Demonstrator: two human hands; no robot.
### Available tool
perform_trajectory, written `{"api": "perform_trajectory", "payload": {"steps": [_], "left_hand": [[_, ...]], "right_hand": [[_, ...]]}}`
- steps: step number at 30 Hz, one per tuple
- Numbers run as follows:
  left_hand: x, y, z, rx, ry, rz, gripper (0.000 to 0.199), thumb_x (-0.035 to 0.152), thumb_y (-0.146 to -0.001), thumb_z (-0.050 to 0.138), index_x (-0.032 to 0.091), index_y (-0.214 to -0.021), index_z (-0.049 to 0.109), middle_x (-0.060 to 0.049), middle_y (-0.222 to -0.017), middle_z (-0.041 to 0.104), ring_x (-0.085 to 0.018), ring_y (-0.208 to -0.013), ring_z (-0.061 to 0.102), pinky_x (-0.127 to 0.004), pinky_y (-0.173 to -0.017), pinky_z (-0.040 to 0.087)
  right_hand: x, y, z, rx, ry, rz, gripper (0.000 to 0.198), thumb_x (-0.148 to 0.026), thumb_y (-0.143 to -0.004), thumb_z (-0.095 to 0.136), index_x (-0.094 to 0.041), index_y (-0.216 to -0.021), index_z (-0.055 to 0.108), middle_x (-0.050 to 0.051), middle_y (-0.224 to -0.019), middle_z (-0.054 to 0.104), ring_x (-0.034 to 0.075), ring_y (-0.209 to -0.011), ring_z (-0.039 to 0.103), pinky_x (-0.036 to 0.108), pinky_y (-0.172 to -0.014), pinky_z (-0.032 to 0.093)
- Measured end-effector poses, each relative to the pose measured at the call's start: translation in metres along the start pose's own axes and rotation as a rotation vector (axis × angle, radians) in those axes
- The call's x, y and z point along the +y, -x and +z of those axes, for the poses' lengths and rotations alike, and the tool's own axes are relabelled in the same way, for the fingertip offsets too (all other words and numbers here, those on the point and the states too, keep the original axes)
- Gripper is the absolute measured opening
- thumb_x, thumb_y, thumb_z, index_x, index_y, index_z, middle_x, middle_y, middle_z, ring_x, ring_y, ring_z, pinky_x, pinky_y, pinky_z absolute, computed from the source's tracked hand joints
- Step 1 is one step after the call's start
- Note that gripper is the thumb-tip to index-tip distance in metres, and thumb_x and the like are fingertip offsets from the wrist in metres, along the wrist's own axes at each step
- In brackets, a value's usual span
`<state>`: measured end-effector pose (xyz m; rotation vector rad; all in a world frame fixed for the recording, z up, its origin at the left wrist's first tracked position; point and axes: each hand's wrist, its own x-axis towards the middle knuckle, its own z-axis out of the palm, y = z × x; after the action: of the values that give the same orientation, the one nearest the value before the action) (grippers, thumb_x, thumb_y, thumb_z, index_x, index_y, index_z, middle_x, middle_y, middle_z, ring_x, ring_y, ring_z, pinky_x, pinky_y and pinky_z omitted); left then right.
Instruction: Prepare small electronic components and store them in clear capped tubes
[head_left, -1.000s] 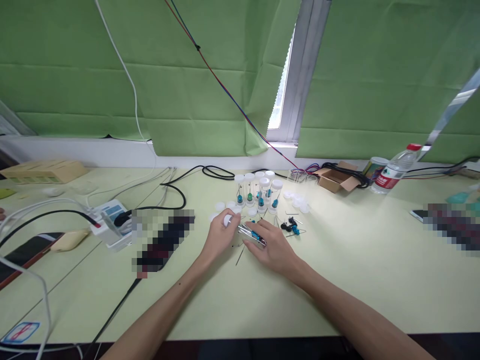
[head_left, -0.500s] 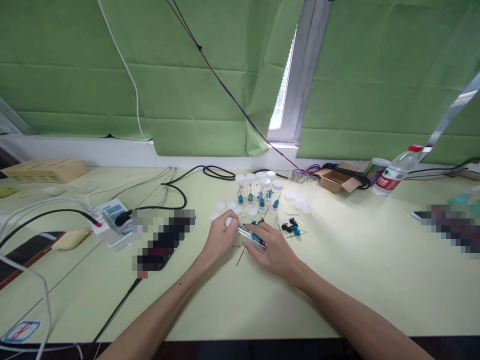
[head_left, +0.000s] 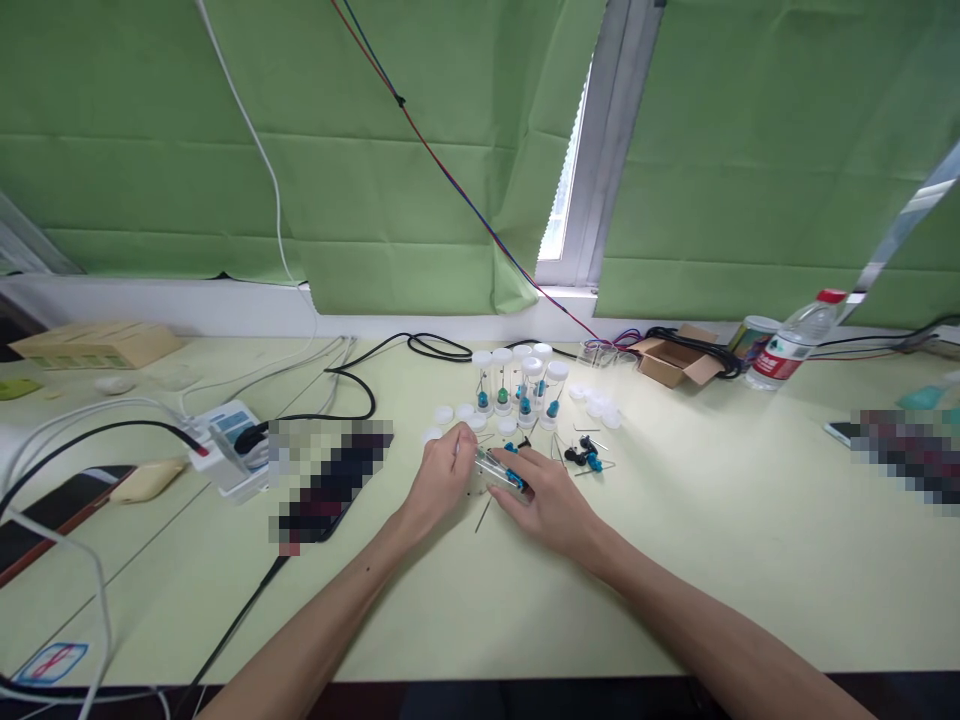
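Note:
A clear plastic tube (head_left: 493, 468) with small blue and metal parts inside lies slanted between both hands, low over the table. My left hand (head_left: 444, 470) is closed around its upper left end, where the end itself is mostly hidden by the fingers. Around the lower right end my right hand (head_left: 541, 497) is curled, fingers over the top and thumb below. Just behind, several white-capped clear tubes (head_left: 526, 392) stand upright with blue or green parts in them. Loose black and blue parts (head_left: 586, 456) and thin metal rods lie right of my right hand.
Loose white caps (head_left: 598, 402) lie right and left of the standing tubes. A dark blurred-out device (head_left: 341, 490) is to the left, near a white power strip (head_left: 232, 455). Behind are black cable, an open cardboard box (head_left: 675, 360) and a water bottle (head_left: 795, 345).
Both hands keep their hold on the tube and have barely moved. The whole view has shifted very slightly.

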<state>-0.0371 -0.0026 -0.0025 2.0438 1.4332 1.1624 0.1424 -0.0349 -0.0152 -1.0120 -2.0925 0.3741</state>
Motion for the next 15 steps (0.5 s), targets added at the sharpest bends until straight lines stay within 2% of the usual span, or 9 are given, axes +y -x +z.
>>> {"api": "perform_trajectory", "payload": {"steps": [8,15], "left_hand": [[-0.002,0.000,-0.007,-0.063,-0.162,0.063,0.036,0.032,-0.098,0.023,0.021,-0.076,0.048,0.002,-0.059,0.046,-0.016,-0.054,0.044,-0.030,-0.060,0.033],[0.000,0.001,-0.013,-0.091,-0.158,0.103,0.033,0.029,-0.098,0.023,0.021,-0.078,0.048,0.001,-0.061,0.050,-0.016,-0.055,0.046,-0.028,-0.060,0.033]], "right_hand": [[-0.001,0.003,0.003,-0.009,-0.055,-0.013,0.043,-0.031,-0.092,0.056,-0.019,-0.133,0.054,0.005,-0.082,0.059,0.015,-0.064,0.052,0.027,-0.061,0.045],[-0.004,0.006,0.005,-0.007,-0.146,0.005,0.044,-0.029,-0.090,0.058,-0.021,-0.133,0.054,0.005,-0.086,0.063,0.015,-0.065,0.053,0.028,-0.063,0.048]]}}
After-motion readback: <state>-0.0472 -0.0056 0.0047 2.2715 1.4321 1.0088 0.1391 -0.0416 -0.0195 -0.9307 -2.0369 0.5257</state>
